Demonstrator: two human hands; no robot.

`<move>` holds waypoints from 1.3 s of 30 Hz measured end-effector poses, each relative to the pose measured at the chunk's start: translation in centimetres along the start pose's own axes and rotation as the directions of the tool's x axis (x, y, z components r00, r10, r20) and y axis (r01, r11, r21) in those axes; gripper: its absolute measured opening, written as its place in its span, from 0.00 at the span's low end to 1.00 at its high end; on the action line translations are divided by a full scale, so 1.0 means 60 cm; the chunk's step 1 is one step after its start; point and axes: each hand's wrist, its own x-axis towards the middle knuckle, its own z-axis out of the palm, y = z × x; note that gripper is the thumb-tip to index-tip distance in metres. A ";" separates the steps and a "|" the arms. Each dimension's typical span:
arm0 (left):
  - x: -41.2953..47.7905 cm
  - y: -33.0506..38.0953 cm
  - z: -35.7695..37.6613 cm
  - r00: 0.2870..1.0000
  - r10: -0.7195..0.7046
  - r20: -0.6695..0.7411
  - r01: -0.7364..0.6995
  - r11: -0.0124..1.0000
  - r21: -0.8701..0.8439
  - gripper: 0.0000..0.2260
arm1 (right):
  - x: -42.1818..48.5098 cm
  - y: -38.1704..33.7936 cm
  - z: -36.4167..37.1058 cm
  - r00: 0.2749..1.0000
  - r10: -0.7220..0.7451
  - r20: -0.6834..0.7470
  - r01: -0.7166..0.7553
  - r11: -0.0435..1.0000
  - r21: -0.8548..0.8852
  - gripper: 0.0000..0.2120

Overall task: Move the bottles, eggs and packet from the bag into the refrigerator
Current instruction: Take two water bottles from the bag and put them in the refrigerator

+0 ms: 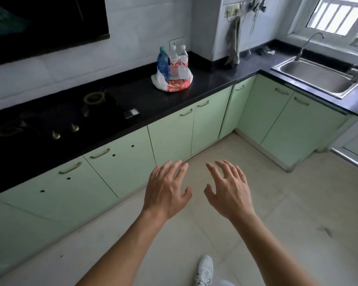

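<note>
A white plastic bag (158,80) sits on the black countertop (211,79) near the back wall. Standing in it are a blue-labelled bottle (162,61) and two clear bottles with red labels (174,61) (183,59). A red packet (178,84) shows at the bag's front. Eggs are not visible. My left hand (166,190) and my right hand (228,189) hover side by side over the floor, well short of the counter, fingers spread, holding nothing. The refrigerator is out of view.
A gas hob (56,118) lies in the counter to the left. A steel sink (316,78) with a tap sits at the right under a window. Green cabinet doors (172,137) line the counter front. My white shoe (205,271) stands on the tiled floor.
</note>
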 end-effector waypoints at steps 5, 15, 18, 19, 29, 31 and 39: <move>0.127 0.046 0.011 1.000 -0.013 -0.008 0.013 1.000 0.010 0.29 | 0.105 0.092 -0.014 1.000 -0.002 -0.011 0.002 1.000 0.004 0.30; 0.286 0.066 0.051 0.999 -0.042 0.023 0.042 0.999 0.019 0.29 | 0.262 0.180 0.013 0.999 -0.044 0.019 0.044 0.999 0.021 0.30; 0.330 0.046 0.061 0.998 -0.053 0.019 0.053 0.998 0.018 0.29 | 0.312 0.184 0.031 0.998 -0.056 0.037 0.055 0.998 0.025 0.30; 0.347 0.038 0.065 0.998 -0.056 0.019 0.056 0.998 0.014 0.29 | 0.329 0.185 0.038 0.997 -0.061 0.042 0.060 0.998 0.023 0.30; 0.577 -0.067 0.094 0.999 -0.036 -0.020 0.036 0.999 -0.038 0.29 | 0.564 0.170 0.089 0.997 -0.058 0.042 0.058 0.998 0.010 0.30; 0.630 -0.093 0.094 0.999 -0.030 -0.031 0.029 0.999 -0.042 0.29 | 0.626 0.162 0.096 0.998 -0.047 0.042 0.047 0.999 0.007 0.30; 0.801 -0.170 0.115 1.000 -0.004 0.008 0.004 0.998 -0.056 0.29 | 0.797 0.164 0.133 1.000 0.002 0.024 -0.002 1.000 -0.001 0.30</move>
